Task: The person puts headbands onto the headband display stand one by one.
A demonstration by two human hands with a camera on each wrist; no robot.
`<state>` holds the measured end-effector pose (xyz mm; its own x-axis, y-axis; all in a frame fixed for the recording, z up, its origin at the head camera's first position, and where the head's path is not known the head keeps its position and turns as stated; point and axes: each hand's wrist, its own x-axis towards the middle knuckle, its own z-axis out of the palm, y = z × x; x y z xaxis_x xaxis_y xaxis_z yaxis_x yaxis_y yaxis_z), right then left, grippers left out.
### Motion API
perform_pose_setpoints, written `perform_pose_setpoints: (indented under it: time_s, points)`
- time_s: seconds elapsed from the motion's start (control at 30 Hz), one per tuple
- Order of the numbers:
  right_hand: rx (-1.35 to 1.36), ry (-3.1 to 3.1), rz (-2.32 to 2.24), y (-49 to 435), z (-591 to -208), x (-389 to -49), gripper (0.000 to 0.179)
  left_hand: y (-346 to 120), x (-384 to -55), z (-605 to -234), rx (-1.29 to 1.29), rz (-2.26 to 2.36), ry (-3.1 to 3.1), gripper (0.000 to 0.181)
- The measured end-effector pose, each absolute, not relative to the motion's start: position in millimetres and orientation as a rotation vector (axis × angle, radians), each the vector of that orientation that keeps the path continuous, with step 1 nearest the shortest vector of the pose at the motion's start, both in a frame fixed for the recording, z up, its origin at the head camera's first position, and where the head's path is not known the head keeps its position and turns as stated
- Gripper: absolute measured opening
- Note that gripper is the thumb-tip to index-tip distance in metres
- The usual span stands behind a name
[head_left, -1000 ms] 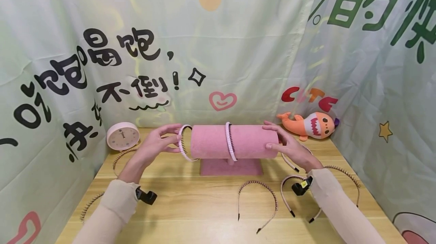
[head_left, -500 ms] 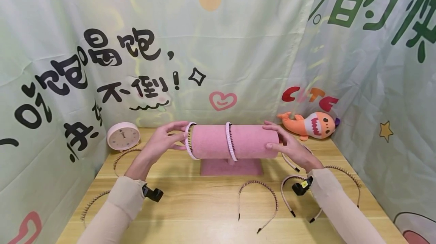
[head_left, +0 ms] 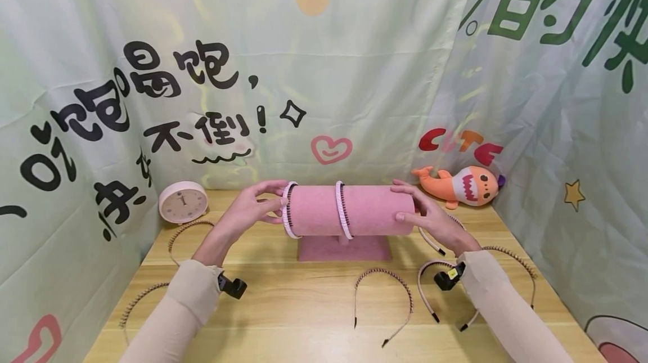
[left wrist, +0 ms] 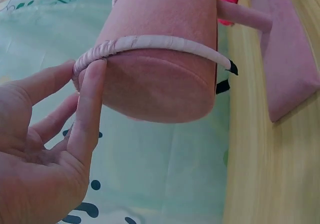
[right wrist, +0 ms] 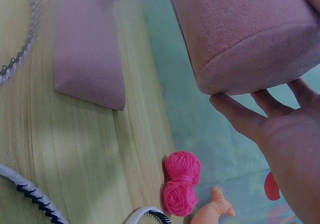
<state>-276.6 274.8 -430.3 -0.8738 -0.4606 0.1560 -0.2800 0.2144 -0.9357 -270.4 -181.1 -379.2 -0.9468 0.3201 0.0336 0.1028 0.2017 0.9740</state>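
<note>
A pink plush headband stand, a horizontal cylinder on a flat base, stands at the table's centre. My left hand pinches a white wrapped headband between thumb and fingers, at the cylinder's left end. This headband arches over the end, and its black tip shows on the table side. A second white headband sits round the middle of the cylinder. At the right end, my right hand holds the cylinder, thumb on the front and fingers over the top; its fingertips touch the end's edge.
A braided headband lies in front of the stand, with several more to the right and at the left edge. A pink clock stands back left. An orange plush shark lies back right, near pink yarn. Printed curtains surround the table.
My left hand has moved right, sliding the headband from beyond the cylinder's left end onto that end. My right hand has stayed in place on the right end.
</note>
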Motion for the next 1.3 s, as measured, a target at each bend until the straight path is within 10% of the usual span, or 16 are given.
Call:
perform_pose_setpoints:
  time_s: [0.43,1.3]
  points:
    - [-0.690,2.332,-1.717,277.6,-432.2,-276.7,0.061,-198.3,-278.5,-394.8,0.876,1.483,2.507,0.056]
    - [-0.692,2.344,-1.710,275.4,-429.9,-277.8,0.061,-167.5,-293.7,-397.1,0.957,1.364,2.655,0.053]
